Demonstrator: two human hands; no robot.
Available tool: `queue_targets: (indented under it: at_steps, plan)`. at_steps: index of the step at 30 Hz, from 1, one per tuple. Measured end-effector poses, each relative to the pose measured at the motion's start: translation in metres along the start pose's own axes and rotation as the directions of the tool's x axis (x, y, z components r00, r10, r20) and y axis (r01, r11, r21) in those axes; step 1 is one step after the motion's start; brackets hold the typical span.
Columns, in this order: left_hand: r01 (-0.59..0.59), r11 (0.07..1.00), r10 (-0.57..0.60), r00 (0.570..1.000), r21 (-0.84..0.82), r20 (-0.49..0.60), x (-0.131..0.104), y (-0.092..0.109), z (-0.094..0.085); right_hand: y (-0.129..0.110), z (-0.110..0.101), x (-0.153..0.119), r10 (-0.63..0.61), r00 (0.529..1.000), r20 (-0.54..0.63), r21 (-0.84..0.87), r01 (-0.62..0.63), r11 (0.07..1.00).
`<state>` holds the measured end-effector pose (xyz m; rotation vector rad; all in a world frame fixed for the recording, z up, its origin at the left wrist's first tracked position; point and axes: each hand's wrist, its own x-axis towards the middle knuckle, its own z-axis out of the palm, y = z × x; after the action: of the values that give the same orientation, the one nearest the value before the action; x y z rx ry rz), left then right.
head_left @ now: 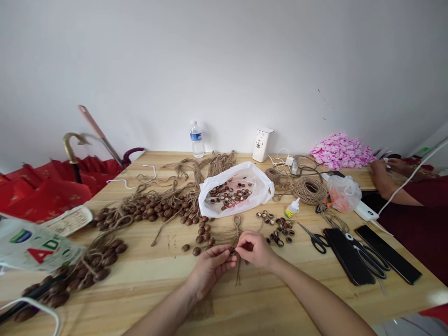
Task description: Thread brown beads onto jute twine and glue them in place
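Observation:
My left hand is closed on a small brown nut shell near the front middle of the table. Beside it, my right hand pinches at the same spot; whether it holds twine or shell is too small to tell. A looped piece of twine extends behind the fingers, and loose ends hang below them. Behind the hands lies an open white plastic bag holding several shell halves. More shell halves lie to the right, near a small glue bottle. Whole brown nuts are at the left.
Strung nuts spread leftward. Scissors, larger scissors, a phone and a twine coil lie right. A water bottle and white box stand behind. Another person's hands show at far right.

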<state>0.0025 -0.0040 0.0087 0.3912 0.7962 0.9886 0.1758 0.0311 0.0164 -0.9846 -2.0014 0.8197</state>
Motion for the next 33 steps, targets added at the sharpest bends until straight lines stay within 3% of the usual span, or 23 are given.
queue_targets:
  at_steps: [6, 33]
  plan:
    - [0.004, 1.000, -0.004, 1.000, -0.011, 0.010, 0.0006, -0.0001, 0.0001, -0.0008, -0.0002, 0.0008, 0.032, 0.999, 0.002, -0.010, -0.032, 0.999]
    - [0.009, 1.000, -0.010, 0.999, 0.012, 0.036, -0.0011, 0.0019, 0.0012, -0.0060, 0.0022, -0.0049, -0.048, 0.999, 0.004, -0.106, 0.048, 0.993]
